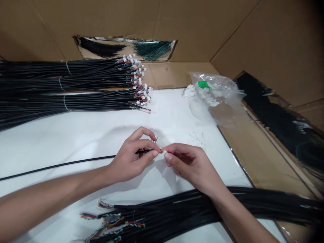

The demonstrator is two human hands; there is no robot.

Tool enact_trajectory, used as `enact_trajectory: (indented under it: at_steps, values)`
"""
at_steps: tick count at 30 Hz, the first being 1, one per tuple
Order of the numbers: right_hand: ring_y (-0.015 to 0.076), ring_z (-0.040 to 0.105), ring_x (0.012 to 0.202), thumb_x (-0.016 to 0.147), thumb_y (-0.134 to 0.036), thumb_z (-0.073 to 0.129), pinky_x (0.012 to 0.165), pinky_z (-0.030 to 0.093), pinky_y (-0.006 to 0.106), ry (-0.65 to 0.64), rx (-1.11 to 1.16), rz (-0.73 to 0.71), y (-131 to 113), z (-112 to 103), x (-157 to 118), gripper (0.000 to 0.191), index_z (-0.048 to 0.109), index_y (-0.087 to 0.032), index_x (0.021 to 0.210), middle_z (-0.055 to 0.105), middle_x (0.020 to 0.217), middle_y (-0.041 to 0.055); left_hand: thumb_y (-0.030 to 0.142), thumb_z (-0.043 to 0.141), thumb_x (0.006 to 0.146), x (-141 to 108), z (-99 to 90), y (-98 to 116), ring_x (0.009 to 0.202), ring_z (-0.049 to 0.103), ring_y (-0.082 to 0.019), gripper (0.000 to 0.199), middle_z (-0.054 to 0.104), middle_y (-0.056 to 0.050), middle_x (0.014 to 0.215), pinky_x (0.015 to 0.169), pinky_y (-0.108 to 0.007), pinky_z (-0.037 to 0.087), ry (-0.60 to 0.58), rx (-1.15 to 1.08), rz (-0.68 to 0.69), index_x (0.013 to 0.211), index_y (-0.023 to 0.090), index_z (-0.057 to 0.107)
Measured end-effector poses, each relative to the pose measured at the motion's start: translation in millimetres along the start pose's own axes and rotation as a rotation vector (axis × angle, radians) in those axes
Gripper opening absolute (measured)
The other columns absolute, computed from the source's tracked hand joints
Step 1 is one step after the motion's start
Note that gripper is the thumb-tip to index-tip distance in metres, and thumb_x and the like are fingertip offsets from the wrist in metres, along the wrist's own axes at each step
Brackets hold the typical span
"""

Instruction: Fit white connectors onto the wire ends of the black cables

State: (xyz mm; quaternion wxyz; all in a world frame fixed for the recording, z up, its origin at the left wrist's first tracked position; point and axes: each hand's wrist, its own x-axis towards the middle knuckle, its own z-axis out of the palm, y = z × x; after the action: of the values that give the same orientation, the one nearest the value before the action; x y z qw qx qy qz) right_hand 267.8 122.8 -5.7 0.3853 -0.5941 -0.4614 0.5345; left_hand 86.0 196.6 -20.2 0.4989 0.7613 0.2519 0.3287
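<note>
1. Black cable [76,165] comes first: we trace it from the left edge of the frame, across the white sheet [83,135], to just below the centre, where its thin coloured wires [161,151] meet a small white connector [164,153].
2. Left hand [129,157] is nearly closed, and we see its thumb and fingers pinching the cable just short of those wires.
3. Right hand [188,165] is also nearly closed, pinching the connector. Its fingertips almost touch those of the left hand.
4. Just above the left fingertips, we find a tiny pale piece [155,139], too small for us to name.
5. At upper left, three cable bundles [63,84] lie side by side, each tied with a white band and ending in white connectors.
6. At lower right, a thick cable bundle [202,206] passes under the right forearm, and its bare coloured wires [111,219] fan out at lower centre.
7. At upper right, we see a clear plastic bag [215,98] with a green label [204,85], holding white pieces. Loose white bits [197,139] lie on the sheet below it.
8. Cardboard walls [227,30] surround the sheet, and dark strands [273,118] lie along the right side.
</note>
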Motion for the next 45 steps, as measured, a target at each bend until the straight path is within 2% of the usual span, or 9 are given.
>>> enact_trajectory:
  at_steps: [9,20,31,36,38,40,42,45]
  values:
    - [0.0073,0.035,0.044,0.076,-0.042,0.073,0.038,0.025,0.021,-0.010,-0.015,0.007,-2,1,1,0.029,0.074,-0.016,0.091,0.055,0.059,-0.0011,0.019,0.058,0.088,0,0.7,0,0.067,0.054,-0.008,0.012,0.051,-0.005,0.098,0.055,-0.022,0.045,0.010,0.009,0.003,0.084,0.015,0.069]
    - [0.0080,0.035,0.048,0.080,-0.042,0.069,0.039,0.022,0.021,0.039,-0.129,-0.030,-9,5,-1,0.026,0.073,-0.016,0.083,0.054,0.059,-0.0011,0.016,0.059,0.087,1,0.8,0,0.063,0.051,-0.006,0.011,0.050,-0.004,0.097,0.054,-0.021,0.043,0.008,0.015,0.005,0.084,0.014,0.070]
    - [0.0098,0.041,0.054,0.082,-0.035,0.066,0.044,0.029,0.021,0.042,-0.161,-0.070,-9,5,-1,0.020,0.069,-0.015,0.082,0.055,0.062,-0.0003,0.012,0.058,0.083,1,3.6,3,0.056,0.049,-0.002,0.010,0.049,-0.006,0.104,0.051,-0.020,0.043,0.040,-0.025,-0.040,0.081,0.012,0.068]
    - [0.0083,0.039,0.051,0.087,-0.032,0.058,0.044,0.029,0.020,0.068,-0.200,-0.088,-11,6,-1,0.023,0.063,-0.015,0.071,0.050,0.058,-0.0019,0.009,0.059,0.080,0,5.5,2,0.056,0.051,-0.001,0.009,0.049,-0.005,0.108,0.053,-0.019,0.046,0.084,-0.040,-0.031,0.085,0.012,0.066]
    - [0.0083,0.042,0.052,0.085,-0.031,0.059,0.045,0.033,0.020,0.100,-0.201,-0.101,-10,7,0,0.019,0.064,-0.016,0.074,0.051,0.059,-0.0021,0.008,0.059,0.079,0,6.0,0,0.056,0.052,-0.001,0.010,0.048,-0.005,0.109,0.053,-0.019,0.046,0.084,-0.050,-0.032,0.086,0.012,0.066]
    - [0.0086,0.045,0.053,0.082,-0.030,0.064,0.048,0.037,0.020,0.149,-0.189,-0.118,-8,8,0,0.014,0.065,-0.016,0.086,0.054,0.064,-0.0019,0.007,0.059,0.079,0,6.2,0,0.055,0.052,0.000,0.011,0.048,-0.005,0.109,0.052,-0.018,0.045,0.081,-0.051,-0.031,0.086,0.013,0.065]
    - [0.0081,0.046,0.054,0.080,-0.029,0.067,0.048,0.039,0.019,0.182,-0.191,-0.145,-6,8,0,0.019,0.065,-0.018,0.094,0.055,0.069,-0.0023,0.006,0.059,0.079,0,6.4,-1,0.055,0.051,0.000,0.012,0.048,-0.004,0.109,0.051,-0.018,0.044,0.079,-0.048,-0.031,0.085,0.013,0.065]
    - [0.0077,0.045,0.055,0.082,-0.028,0.067,0.050,0.039,0.019,0.192,-0.258,-0.225,-4,7,-1,0.013,0.066,-0.020,0.091,0.054,0.069,-0.0030,0.005,0.060,0.078,1,6.4,-2,0.054,0.048,0.002,0.012,0.048,-0.003,0.109,0.050,-0.016,0.043,0.070,-0.041,-0.036,0.085,0.013,0.065]
